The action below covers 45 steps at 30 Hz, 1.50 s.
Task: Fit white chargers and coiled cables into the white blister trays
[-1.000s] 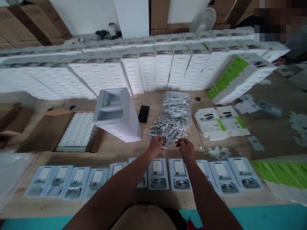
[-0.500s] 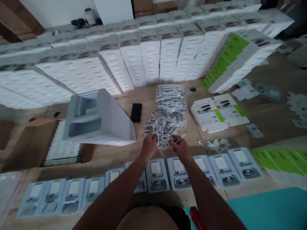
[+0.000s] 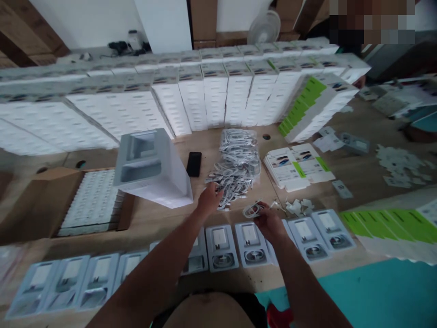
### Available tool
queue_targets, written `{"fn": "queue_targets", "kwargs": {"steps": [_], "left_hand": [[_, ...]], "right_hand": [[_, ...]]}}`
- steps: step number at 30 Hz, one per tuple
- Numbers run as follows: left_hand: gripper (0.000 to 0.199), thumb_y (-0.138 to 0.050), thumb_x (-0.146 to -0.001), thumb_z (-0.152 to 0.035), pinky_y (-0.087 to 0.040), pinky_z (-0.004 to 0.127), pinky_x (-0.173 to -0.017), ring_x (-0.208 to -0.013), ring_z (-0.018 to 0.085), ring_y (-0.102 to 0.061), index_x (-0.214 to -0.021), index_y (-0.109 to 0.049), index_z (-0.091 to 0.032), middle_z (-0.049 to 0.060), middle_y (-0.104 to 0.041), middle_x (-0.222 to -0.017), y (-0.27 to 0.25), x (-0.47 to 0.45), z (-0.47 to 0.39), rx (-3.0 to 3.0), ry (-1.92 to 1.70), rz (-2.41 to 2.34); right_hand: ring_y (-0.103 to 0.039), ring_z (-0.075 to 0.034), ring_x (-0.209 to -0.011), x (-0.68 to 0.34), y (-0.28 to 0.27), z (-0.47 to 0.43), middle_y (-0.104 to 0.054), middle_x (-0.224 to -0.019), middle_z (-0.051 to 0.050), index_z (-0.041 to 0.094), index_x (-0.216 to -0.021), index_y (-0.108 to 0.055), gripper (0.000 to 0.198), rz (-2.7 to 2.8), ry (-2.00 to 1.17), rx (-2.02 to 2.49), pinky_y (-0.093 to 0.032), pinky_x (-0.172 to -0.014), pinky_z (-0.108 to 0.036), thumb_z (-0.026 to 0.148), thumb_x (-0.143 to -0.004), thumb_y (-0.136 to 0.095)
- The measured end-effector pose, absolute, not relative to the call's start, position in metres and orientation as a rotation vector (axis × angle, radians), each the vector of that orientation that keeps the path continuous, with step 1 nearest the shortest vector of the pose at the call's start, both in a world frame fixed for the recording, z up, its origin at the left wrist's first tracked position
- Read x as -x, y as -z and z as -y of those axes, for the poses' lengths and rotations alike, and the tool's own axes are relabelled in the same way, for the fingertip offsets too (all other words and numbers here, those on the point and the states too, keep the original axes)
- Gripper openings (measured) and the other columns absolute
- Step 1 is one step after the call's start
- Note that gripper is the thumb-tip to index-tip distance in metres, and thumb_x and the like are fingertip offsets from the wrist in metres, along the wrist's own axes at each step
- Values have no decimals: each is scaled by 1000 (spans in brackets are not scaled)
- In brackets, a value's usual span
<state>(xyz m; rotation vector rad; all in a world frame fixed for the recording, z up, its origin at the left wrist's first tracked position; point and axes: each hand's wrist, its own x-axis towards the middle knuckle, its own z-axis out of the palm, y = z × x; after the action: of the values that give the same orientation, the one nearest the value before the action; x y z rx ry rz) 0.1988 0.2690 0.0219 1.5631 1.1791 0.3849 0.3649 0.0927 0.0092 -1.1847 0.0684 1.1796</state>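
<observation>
A coiled white charging cable [image 3: 251, 210] is pinched in my right hand [image 3: 269, 220], held just above the row of trays. My left hand [image 3: 209, 198] is closed at the near left edge of a pile of white charging cables [image 3: 234, 175], its fingertips on a cable there. Part of the pile lies in clear plastic bags. Below the hands, grey plastic trays [image 3: 238, 237] stand in a row. Several hold a white charger [image 3: 219, 238] and a coiled cable [image 3: 223, 261]; my left forearm hides some of them.
A tall stack of nested grey trays [image 3: 157, 177] leans at left, beside an open carton [image 3: 90, 200] of white chargers. A black phone [image 3: 194, 164] lies near the pile. White boxes [image 3: 215, 98] form a wall behind. Flat printed boxes [image 3: 297, 166] and white scraps [image 3: 298, 207] lie right.
My right hand has drawn a coiled cable off the pile, towards me and to the right. My left hand stays at the pile's left edge. The camera view has shifted.
</observation>
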Motion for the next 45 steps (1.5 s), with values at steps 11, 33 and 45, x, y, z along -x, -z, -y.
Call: {"fn": "queue_targets", "kwargs": {"steps": [11,33,45], "left_hand": [[43,-72,-79,-43,-50,22,-57,-80,18,-70,-108,-52,-19,9,-68,-105,-89,-96,-174,-852,-4,-538],[50,-52,-82,-66,-19,18,-39,-45,6,-45,-69,-39,-20,-2,-55,-62,-83,-27,-106,-730,-294,-872],[42,-53,-78,-63,-13,20,-43,-41,6,-32,-86,-46,-22,-9,-45,-57,-51,-29,-97,-638,-334,-1060]], "right_hand": [[-57,-13,-69,-270,-62,-81,-68,-85,2,25,-111,-63,38,545,-1368,1189,-44,-65,-25,25,-74,-72],[-59,-21,-91,-241,-101,-69,-69,-89,-3,24,-95,-68,10,2313,-197,1587,-37,-88,-39,24,-92,-58],[-64,-16,-63,-181,-88,-58,-67,-72,1,23,-86,-59,19,1431,-930,1852,-42,-60,-27,35,-94,-47]]}}
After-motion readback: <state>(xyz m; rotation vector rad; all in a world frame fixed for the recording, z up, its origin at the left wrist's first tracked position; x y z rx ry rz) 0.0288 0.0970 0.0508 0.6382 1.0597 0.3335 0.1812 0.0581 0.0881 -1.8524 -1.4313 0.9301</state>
